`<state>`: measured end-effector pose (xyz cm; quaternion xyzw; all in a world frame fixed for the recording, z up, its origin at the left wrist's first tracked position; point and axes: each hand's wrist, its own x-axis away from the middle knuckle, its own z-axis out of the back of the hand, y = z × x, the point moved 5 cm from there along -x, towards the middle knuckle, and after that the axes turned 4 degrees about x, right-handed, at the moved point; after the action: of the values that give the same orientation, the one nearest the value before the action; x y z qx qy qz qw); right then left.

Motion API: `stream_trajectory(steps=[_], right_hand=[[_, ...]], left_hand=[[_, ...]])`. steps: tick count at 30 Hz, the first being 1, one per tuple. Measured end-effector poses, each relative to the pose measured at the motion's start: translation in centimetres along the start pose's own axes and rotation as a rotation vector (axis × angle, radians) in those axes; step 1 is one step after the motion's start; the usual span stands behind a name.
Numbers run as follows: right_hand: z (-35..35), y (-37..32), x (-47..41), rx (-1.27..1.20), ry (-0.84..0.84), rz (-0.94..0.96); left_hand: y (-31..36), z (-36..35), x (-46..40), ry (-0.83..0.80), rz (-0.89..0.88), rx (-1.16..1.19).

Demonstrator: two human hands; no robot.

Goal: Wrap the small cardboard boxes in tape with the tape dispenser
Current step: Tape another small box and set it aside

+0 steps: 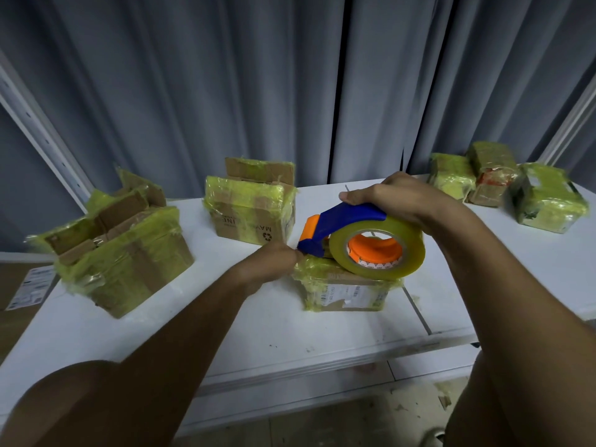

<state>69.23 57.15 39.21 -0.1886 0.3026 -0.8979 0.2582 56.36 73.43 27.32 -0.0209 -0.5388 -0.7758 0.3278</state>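
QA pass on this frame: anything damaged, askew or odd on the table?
Yes. The large box at left is taped around its sides, yet its top flaps stand open and crumpled. The middle box behind also has a raised flap. Tape on both looks wrinkled.

The light was dim and even, shadows soft; straight lines bowed at the edges, detail slightly smeared.

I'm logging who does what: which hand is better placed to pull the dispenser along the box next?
Probably the right hand: it already holds the tape dispenser on the box. The left hand pinches at the dispenser's front end.
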Motion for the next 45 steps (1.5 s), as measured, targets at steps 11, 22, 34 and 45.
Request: stream_trajectory(steps=[11,22,34,45], right_hand=[[-0.2,0.2,-0.5,-0.025,-0.042,-0.004],[0.1,0.2,-0.1,0.023,-0.105,0.032],[3.1,2.2,0.0,0.066,-0.061,0.015],[4.0,4.8,-0.2,-0.023,-0.014,0.002]], left_hand=[[-1.6,-2.5,0.0,-0.11,0.118,0.438],[-1.0,-1.6,-0.1,0.002,-0.077,0.252],[-1.0,-1.5,-0.6,0.097,-0.108,0.151],[1.5,-1.7,0.9,0.437,-0.704,-0.291]])
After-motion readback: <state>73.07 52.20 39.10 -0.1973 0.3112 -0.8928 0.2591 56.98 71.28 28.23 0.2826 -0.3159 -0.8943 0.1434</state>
